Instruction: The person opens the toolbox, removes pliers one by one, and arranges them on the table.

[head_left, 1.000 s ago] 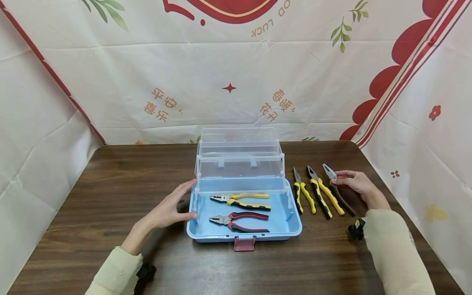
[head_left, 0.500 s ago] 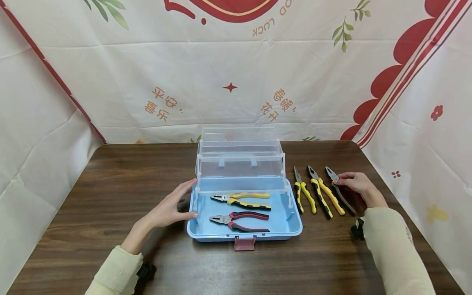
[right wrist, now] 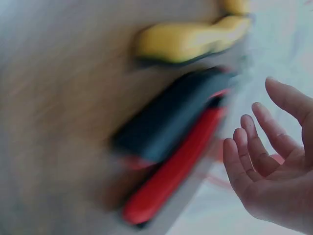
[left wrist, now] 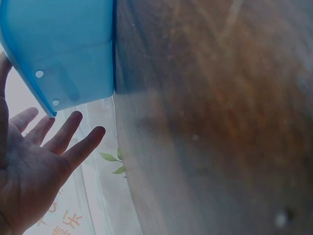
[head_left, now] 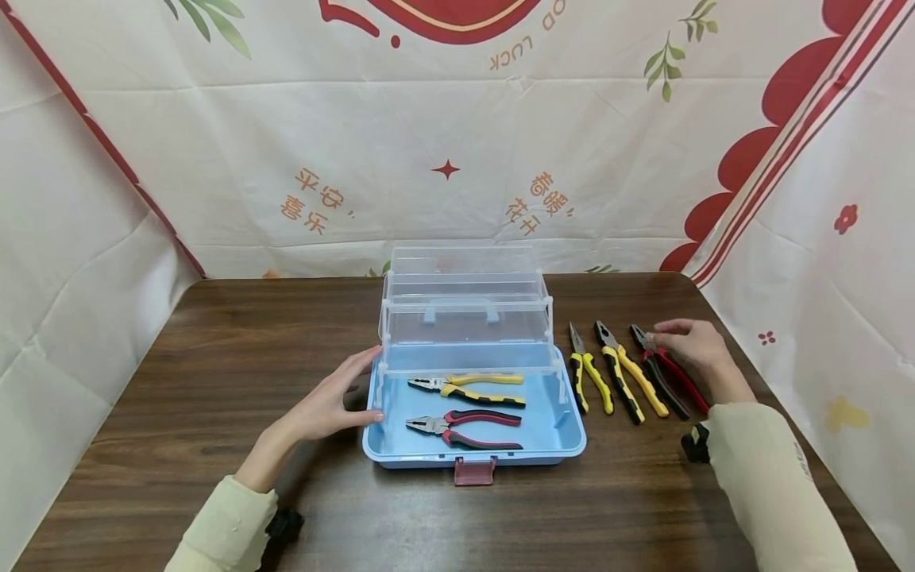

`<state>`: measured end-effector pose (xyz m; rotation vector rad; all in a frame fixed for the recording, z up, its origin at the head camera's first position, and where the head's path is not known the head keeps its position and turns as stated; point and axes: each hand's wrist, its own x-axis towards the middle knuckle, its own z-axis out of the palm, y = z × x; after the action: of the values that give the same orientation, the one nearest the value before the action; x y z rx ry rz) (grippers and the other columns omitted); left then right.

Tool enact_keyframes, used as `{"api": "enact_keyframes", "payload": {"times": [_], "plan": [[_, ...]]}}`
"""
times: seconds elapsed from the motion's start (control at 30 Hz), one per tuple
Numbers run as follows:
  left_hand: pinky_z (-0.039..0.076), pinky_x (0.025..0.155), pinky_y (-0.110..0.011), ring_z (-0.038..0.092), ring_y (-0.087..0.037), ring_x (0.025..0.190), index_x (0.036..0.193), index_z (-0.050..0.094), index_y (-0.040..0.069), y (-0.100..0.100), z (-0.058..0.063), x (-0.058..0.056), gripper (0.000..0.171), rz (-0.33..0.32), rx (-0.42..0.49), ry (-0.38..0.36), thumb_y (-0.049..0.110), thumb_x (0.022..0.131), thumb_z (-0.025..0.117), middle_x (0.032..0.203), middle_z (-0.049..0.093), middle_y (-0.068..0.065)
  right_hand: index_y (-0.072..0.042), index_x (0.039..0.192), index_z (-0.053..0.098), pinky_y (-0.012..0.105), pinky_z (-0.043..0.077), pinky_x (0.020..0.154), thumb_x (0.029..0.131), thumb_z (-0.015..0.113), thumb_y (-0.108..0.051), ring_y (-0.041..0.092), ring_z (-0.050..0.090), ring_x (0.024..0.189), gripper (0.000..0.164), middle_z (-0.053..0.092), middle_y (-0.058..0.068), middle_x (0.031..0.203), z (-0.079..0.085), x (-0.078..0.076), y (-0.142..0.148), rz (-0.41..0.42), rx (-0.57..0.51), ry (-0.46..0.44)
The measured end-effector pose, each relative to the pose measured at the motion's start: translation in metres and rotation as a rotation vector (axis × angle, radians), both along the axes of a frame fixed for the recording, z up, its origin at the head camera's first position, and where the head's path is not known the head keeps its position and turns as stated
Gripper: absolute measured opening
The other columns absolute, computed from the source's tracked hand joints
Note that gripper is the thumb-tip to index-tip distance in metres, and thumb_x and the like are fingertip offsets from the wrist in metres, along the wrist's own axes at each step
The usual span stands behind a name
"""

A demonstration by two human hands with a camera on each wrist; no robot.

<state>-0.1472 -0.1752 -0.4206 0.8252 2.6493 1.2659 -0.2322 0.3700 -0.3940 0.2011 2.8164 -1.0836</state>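
Note:
My left hand (head_left: 325, 407) rests at the left side of a light-blue toolbox (head_left: 554, 441). Its thumb lies at the rim and the fingers are straight and spread, touching the box's corner in the left wrist view. Inside the box lie combination pliers with yellow-black handles (head_left: 486, 397) and combination pliers with red-black handles (head_left: 482, 421). At the right, my right hand (head_left: 696, 349) hovers over another pair of red-black pliers (head_left: 684, 380) on the table. In the right wrist view its relaxed fingers hold nothing and stand apart from those pliers' handles (right wrist: 171, 183).
Long-nose pliers (head_left: 589, 373) and yellow-black pliers (head_left: 625, 377) lie between the toolbox and the right hand. The toolbox's clear lid and tray (head_left: 465, 326) stand raised at the back. A maroon latch (head_left: 474, 473) hangs in front. Printed cloth (head_left: 443, 214) borders the wooden table (head_left: 236, 357).
The right hand has shifted the red-black pliers slightly right, then let go and lifted off, uncovering their red handle. The left hand and toolbox stay in place.

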Motion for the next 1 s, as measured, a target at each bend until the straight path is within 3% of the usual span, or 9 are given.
{"api": "enact_keyframes", "payload": {"times": [0.1,0.23,0.43,0.6,0.77,1.0], "plan": [[0.03,0.091,-0.05,0.031,-0.025,0.121,0.142,0.018,0.019,0.0,0.001,0.0,0.088,-0.002,0.002,0.002,0.037,0.073,0.07,0.141,0.021,-0.004,0.002,0.116,0.053,0.031,0.046,0.064,0.083,0.058,-0.041,0.024,0.055,0.085,0.055,0.056,0.021,0.105,0.024,-0.001,-0.017,0.069,-0.05,0.071],[0.028,0.092,-0.049,0.031,-0.023,0.121,0.142,0.018,0.019,-0.001,0.001,-0.001,0.088,-0.009,0.008,0.003,0.037,0.074,0.07,0.141,0.021,-0.003,0.0,0.118,0.051,0.026,0.047,0.068,0.083,0.057,-0.042,0.01,0.057,0.082,0.055,0.054,0.017,0.11,0.055,-0.002,-0.043,0.187,-0.093,0.09],[0.028,0.092,-0.05,0.031,-0.026,0.121,0.142,0.018,0.018,-0.001,0.001,-0.001,0.088,-0.016,0.01,0.007,0.038,0.074,0.07,0.141,0.021,-0.004,-0.001,0.119,0.051,0.03,0.045,0.078,0.083,0.061,-0.034,0.015,0.056,0.093,0.05,0.051,0.014,0.116,0.082,-0.002,-0.085,0.279,-0.293,0.062],[0.028,0.092,-0.05,0.03,-0.025,0.121,0.142,0.018,0.018,0.0,0.001,-0.001,0.088,-0.018,0.01,0.004,0.038,0.074,0.07,0.141,0.021,-0.004,0.0,0.121,0.049,0.032,0.044,0.081,0.082,0.063,-0.03,0.017,0.055,0.095,0.051,0.049,0.013,0.118,0.094,-0.004,-0.119,0.351,-0.408,0.004],[0.028,0.092,-0.05,0.03,-0.022,0.121,0.142,0.017,0.018,0.0,0.002,-0.001,0.088,-0.016,0.007,0.0,0.038,0.074,0.07,0.141,0.021,-0.003,0.005,0.124,0.045,0.039,0.043,0.082,0.085,0.06,-0.023,0.024,0.055,0.095,0.05,0.047,0.023,0.119,0.1,-0.005,-0.147,0.511,-0.445,-0.023],[0.029,0.092,-0.049,0.03,-0.022,0.121,0.142,0.018,0.018,0.0,0.002,0.0,0.088,-0.018,0.009,0.006,0.038,0.074,0.07,0.141,0.021,-0.004,0.001,0.117,0.054,0.042,0.044,0.077,0.085,0.061,-0.023,0.027,0.056,0.089,0.041,0.059,0.013,0.1,0.092,-0.005,-0.183,0.705,-0.378,0.032]]}}
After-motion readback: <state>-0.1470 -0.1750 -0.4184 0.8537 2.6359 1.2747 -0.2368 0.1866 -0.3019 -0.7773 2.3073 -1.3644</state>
